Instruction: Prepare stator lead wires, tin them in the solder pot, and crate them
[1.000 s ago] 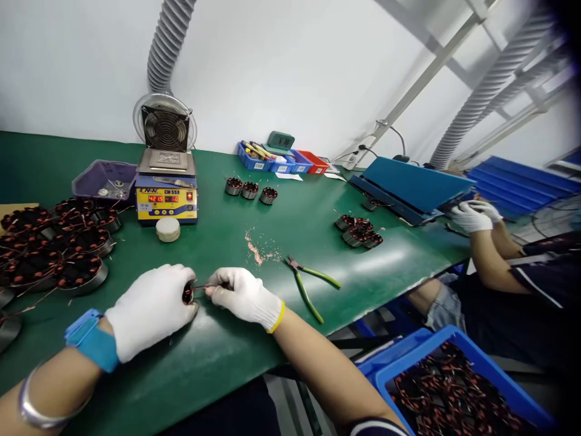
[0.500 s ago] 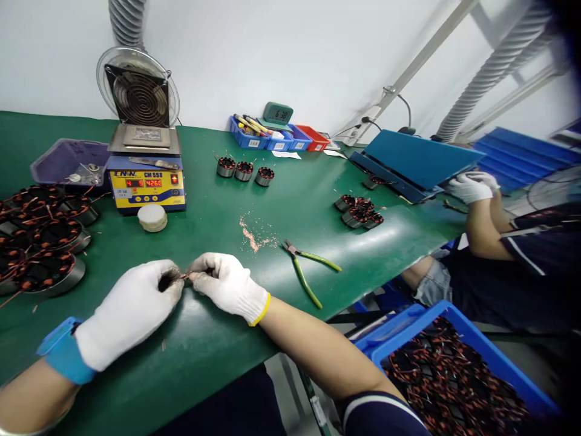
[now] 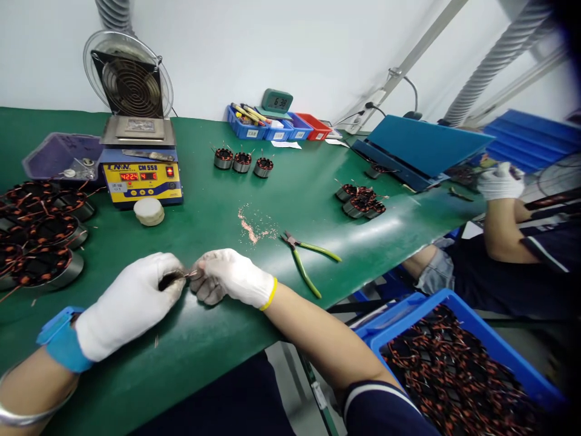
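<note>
A short length of copper wire [image 3: 191, 274] spans the small gap between my two gloved hands, low over the green table. My left hand [image 3: 136, 303] is closed, its thumb and fingertips pinching one end of the wire. Whatever else may be inside its curled fingers is hidden. My right hand [image 3: 229, 277] pinches the other end between thumb and forefinger, the remaining stained fingers curled beneath. Green-handled cutting pliers [image 3: 302, 257] lie spread to the right. Copper clippings [image 3: 249, 229] are scattered beyond my hands.
Large wound stators [image 3: 48, 266] crowd the left edge beside a solder pot [image 3: 141, 178] and a round white pad [image 3: 149, 212]. Small stators [image 3: 242, 161] stand farther back, with another group [image 3: 361, 201] rightward. A blue crate [image 3: 454, 297] holds many more. A co-worker's gloved hand [image 3: 502, 181] is at right.
My right hand has rolled over, bringing its lower fingers into view, and more wire shows between the hands. The view has shifted slightly. At right, the co-worker's hands have moved rightward.
</note>
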A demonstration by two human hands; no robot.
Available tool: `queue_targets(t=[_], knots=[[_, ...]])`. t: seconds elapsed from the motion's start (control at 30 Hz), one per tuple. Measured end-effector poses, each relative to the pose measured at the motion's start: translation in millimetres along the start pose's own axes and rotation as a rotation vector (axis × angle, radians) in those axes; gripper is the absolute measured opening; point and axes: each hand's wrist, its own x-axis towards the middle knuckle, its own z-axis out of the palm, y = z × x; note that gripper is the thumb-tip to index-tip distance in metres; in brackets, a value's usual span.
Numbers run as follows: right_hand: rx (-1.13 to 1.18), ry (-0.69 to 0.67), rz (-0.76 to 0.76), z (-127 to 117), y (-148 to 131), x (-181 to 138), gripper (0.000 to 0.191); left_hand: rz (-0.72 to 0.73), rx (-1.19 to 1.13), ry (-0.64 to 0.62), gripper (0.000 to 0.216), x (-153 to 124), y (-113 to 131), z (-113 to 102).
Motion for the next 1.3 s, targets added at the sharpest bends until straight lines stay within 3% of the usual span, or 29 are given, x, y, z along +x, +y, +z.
queue_targets(t=[0.13, 0.33, 0.53, 0.63, 0.7, 0.8, 0.93, 1.03, 1.07, 1.13, 1.23, 1.3], knots=[[-0.009, -0.109, 0.249, 4, -3, 0, 0.035, 0.091, 0.044, 0.026, 0.018, -1, -2, 2], [0.071, -0.121, 0.204, 8, 8, 9, 0.053, 0.198, 0.106, 0.012, 0.022, 1, -1, 0], [-0.040, -0.054, 0.085, 16, 7, -1, 0.032, 0.086, 0.165, 0.015, 0.021, -3, 2, -6], [-0.189, -0.025, -0.002, 12, 7, -6, 0.021, -0.029, 0.344, 0.039, 0.054, -13, 11, -12], [-0.303, 0.004, -0.081, 5, 7, -10, 0.019, -0.065, 0.401, -0.025, 0.053, -18, 17, -16], [-0.610, 0.034, -0.237, -3, 7, -22, 0.021, -0.104, 0.249, -0.171, 0.030, -18, 18, -22], [-1.484, -0.051, -0.638, 4, 1, -49, 0.016, -0.165, -0.350, -0.586, 0.033, -14, 6, -36], [-1.874, -0.184, -0.826, 10, -7, -65, 0.021, -0.141, -0.542, -0.630, 0.042, -16, 6, -42], [-1.866, -0.189, -0.858, 8, -9, -68, 0.023, -0.114, -0.486, -0.585, 0.039, -18, 10, -41], [-1.605, -0.126, -0.828, 0, -10, -69, 0.024, 0.003, -0.203, -0.410, 0.029, -23, 19, -35], [-0.770, -0.114, -0.505, -15, -2, -60, 0.051, 0.334, 0.368, -0.002, 0.026, -27, 26, -21], [-0.266, -0.161, -0.253, -20, 10, -52, 0.069, 0.550, 0.601, 0.137, 0.030, -28, 22, -14]])
